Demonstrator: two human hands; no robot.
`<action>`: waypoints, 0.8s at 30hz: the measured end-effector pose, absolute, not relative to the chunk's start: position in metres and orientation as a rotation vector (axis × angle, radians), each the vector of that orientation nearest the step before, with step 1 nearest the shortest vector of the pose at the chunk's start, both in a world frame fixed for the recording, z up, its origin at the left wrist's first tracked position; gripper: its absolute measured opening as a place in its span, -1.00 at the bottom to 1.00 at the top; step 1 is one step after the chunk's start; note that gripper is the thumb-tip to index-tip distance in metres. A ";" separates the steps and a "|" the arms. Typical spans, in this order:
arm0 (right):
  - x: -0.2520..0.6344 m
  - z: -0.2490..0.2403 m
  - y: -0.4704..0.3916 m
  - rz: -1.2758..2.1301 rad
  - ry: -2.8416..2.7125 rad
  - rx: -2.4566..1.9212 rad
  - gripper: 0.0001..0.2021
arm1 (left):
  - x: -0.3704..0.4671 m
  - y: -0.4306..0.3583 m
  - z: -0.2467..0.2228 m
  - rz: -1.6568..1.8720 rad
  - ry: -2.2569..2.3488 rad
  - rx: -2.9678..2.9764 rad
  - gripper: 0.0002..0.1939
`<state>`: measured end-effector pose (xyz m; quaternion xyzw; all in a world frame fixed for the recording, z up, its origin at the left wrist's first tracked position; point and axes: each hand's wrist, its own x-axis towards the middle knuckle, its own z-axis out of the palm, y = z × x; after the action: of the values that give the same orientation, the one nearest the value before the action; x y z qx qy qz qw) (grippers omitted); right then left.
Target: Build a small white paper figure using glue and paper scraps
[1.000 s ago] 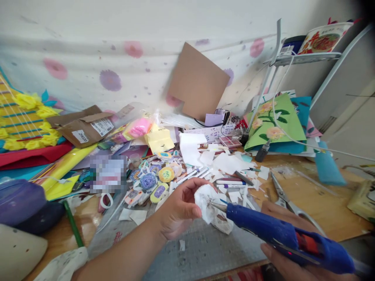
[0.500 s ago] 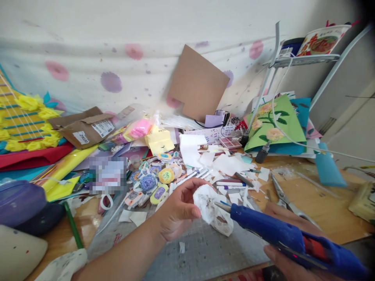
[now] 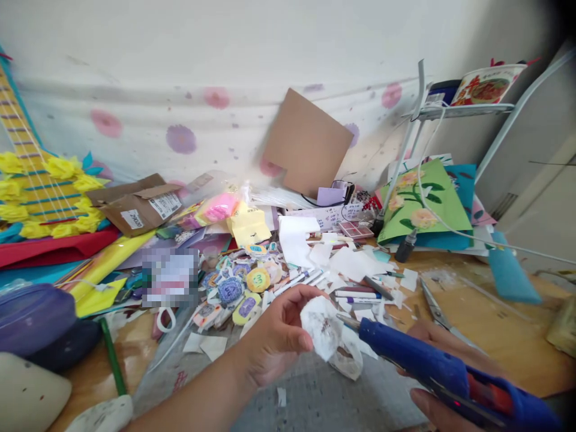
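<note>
A rounded white papery piece [image 3: 320, 329] with dark specks is pinched at its left edge by my left hand [image 3: 283, 327]. Below it on the right hangs a whitish loop [image 3: 348, 362] with an opening; whether the two are joined is unclear. My right hand [image 3: 438, 360] grips a blue glue gun [image 3: 414, 354], partly hidden behind its body. The gun's metal nozzle points left, at the right edge of the white piece; contact cannot be made out.
Small decorated badges [image 3: 258, 279], paper scraps and markers [image 3: 357, 295] cover the middle of the grey mat [image 3: 252, 405]. Scissors [image 3: 435, 305] lie at the right, near a white cable [image 3: 495, 240]. A purple pouch [image 3: 36, 315] sits at the left.
The view has tilted up slightly, so the surroundings sit lower. The nozzle is now at the white piece's right edge rather than over its middle. Both holds are unchanged.
</note>
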<state>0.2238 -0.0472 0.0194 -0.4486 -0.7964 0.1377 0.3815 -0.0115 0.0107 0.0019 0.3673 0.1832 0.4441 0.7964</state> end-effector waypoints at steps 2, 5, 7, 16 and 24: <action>0.222 0.022 -0.047 0.319 -2.036 -1.156 -0.88 | -0.012 0.011 0.002 0.950 0.394 0.808 -0.38; 0.220 0.024 -0.047 0.229 -2.067 -1.110 -0.84 | -0.012 0.011 0.001 0.940 0.390 0.826 -0.37; 0.219 0.025 -0.047 0.192 -2.062 -1.096 -0.83 | -0.012 0.011 0.001 0.933 0.390 0.823 -0.36; 0.214 0.028 -0.050 0.255 -1.985 -1.182 -0.82 | -0.011 0.010 0.002 0.920 0.403 0.813 -0.36; 0.213 0.030 -0.051 0.260 -2.000 -1.190 -0.82 | -0.011 0.011 0.002 0.928 0.410 0.835 -0.37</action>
<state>0.2128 -0.0507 0.0297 -0.4681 -0.7866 0.1022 0.3895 -0.0112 0.0106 0.0022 0.3881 0.1906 0.4313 0.7919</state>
